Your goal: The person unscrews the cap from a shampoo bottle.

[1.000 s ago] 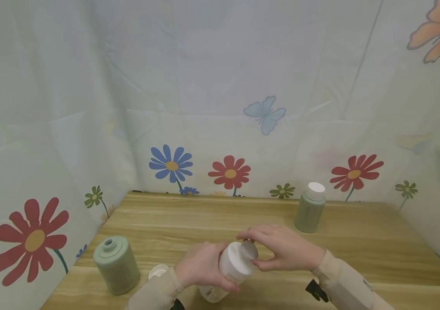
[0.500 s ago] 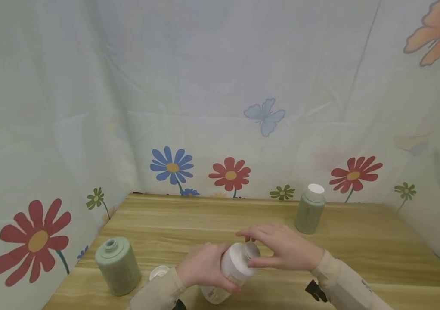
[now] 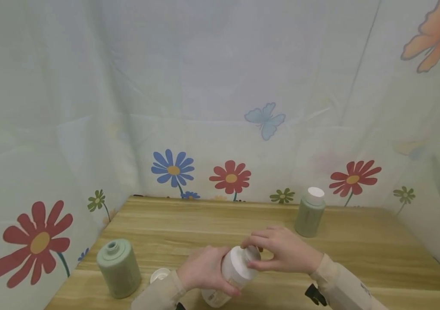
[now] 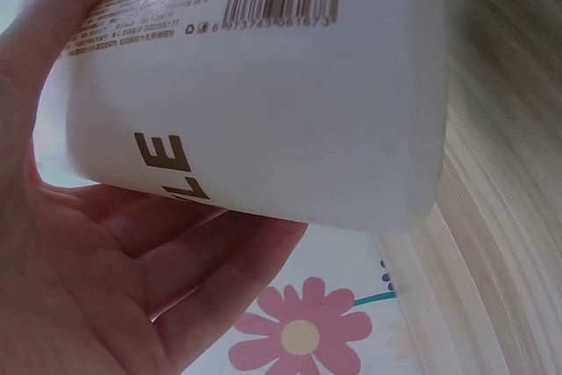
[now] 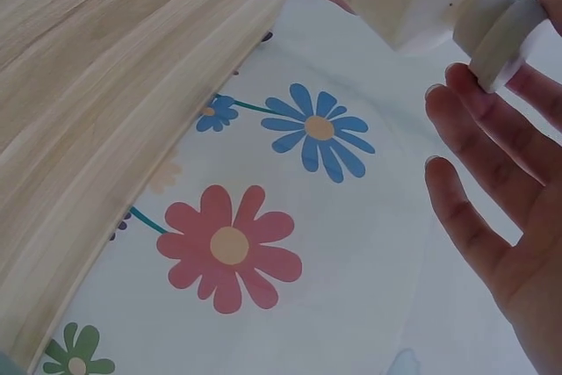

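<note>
- Flower-printed sheeting [image 3: 212, 73] walls in a wood-grain table [image 3: 189, 221].
- Uncapped green bottle [image 3: 119, 272], far left, with a loose white lid [image 3: 159, 273] near it.
- Left hand [image 3: 204, 270] wrapped round the tilted white bottle [image 3: 236, 267], front centre.
- Right hand [image 3: 282, 249] pinching its cap [image 3: 252, 255], apparently mid-twist; the next move likely calls for holding the bottle steady. Fingertips [image 3: 246, 244] close in nearer the cap than half a second ago.
- Capped green bottle [image 3: 310, 216], rear right.

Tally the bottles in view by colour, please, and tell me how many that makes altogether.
Green bottles: 2, standing on the table
White bottle, gripped in the left hand: 1
Total: 3 bottles
</note>
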`<state>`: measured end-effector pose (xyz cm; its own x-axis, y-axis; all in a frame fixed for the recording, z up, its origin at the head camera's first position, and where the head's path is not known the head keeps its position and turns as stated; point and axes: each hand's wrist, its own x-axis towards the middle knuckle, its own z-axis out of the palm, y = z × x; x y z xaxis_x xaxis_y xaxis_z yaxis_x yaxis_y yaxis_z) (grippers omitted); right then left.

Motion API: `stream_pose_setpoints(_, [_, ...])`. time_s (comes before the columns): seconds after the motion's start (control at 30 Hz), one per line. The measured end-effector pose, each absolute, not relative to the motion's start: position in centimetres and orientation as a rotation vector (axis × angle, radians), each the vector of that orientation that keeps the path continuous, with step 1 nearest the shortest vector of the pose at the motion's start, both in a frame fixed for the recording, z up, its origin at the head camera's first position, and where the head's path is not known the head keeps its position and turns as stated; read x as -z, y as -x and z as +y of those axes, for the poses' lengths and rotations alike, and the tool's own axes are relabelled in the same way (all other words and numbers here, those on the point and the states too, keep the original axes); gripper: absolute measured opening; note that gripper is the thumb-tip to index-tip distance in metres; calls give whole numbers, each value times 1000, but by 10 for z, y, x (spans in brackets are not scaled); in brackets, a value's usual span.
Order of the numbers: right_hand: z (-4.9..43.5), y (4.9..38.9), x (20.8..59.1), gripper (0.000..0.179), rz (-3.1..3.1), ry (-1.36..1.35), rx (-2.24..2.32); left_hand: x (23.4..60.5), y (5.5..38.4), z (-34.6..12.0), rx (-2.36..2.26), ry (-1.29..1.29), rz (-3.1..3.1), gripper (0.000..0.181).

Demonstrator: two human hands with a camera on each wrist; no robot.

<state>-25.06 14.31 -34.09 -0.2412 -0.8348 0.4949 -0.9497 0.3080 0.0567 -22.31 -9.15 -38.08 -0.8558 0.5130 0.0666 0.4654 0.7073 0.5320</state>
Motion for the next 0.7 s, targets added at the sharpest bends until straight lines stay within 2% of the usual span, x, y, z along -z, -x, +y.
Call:
stream_pose_setpoints(0.17, [143, 249, 341, 25, -2108, -1627, -346, 382, 223, -92, -864, -806, 2798, 56])
stream_pose_setpoints(0.7, [143, 248, 340, 46, -2092, -1745, -401, 382, 224, -96, -901, -808, 2765, 58])
